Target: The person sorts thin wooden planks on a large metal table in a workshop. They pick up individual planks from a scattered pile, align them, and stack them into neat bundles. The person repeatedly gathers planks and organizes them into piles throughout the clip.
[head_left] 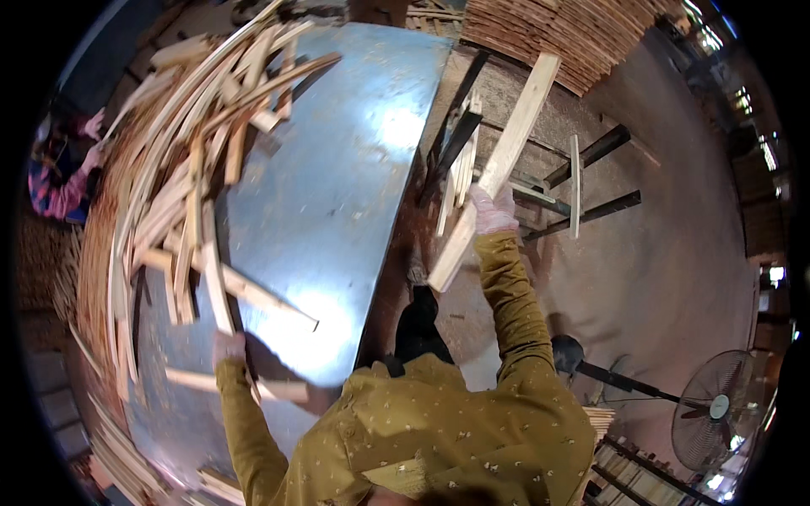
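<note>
My right hand [494,211], in a pale glove, grips a long flat wooden board [525,114] below its middle. The board slants over the floor to the right of the metal table [337,160], its lower end pointing back toward me. At the near left part of the table, my left hand [229,347] is closed on the near end of a narrow wooden strip [214,282]. That strip's far end lies against a loose heap of wooden strips [181,198]. Beside my left hand, another short wooden piece [283,390] lies on the tabletop.
A dark metal rack [591,156] with upright posts stands right of the table, with a few strips [460,173] on it. Stacked slats [565,34] stand at the far right. A pedestal fan [717,407] is near right. Another person [63,177] works beyond the heap.
</note>
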`<state>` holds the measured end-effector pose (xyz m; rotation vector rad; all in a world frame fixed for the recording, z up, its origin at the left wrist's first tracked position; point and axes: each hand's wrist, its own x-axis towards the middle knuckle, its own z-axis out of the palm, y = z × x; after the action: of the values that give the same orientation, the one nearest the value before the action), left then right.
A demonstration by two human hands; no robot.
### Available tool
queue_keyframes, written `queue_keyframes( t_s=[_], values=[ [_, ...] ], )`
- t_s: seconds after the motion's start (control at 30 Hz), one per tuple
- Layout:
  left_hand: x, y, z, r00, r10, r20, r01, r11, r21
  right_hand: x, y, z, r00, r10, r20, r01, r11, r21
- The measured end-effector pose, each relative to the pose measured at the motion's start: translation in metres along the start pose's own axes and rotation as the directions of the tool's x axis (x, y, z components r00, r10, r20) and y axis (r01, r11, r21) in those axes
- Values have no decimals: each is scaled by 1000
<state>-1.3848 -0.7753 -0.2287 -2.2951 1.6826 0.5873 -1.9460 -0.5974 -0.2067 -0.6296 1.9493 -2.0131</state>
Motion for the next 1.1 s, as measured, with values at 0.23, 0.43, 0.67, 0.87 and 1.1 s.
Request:
queue_keyframes(
  t_s=[0.23, 0.43, 0.67, 0.87, 1.1],
  values=[
    [11, 21, 36, 998, -19, -55, -28, 668, -744, 202, 236, -72, 857, 493, -154, -442, 546, -712],
    [4, 172, 49, 918, -365, -153, 233, 810, -539, 270, 333, -54, 755, 649, -98, -421, 363, -831],
    [27, 198, 42, 788, -607, -98, 572, 783, -245, 293, 315, -42, 669, 738, -88, -422, 279, -863],
    [-50, 200, 33, 938, -330, -109, 86, 525, -847, 290, 270, -64, 957, 291, -11, -234, 747, -622],
    [-162, 140, -64, 987, -157, -32, 146, 964, -222, 131, 121, 62, 785, -48, 617, -207, 919, 336]
  ],
)
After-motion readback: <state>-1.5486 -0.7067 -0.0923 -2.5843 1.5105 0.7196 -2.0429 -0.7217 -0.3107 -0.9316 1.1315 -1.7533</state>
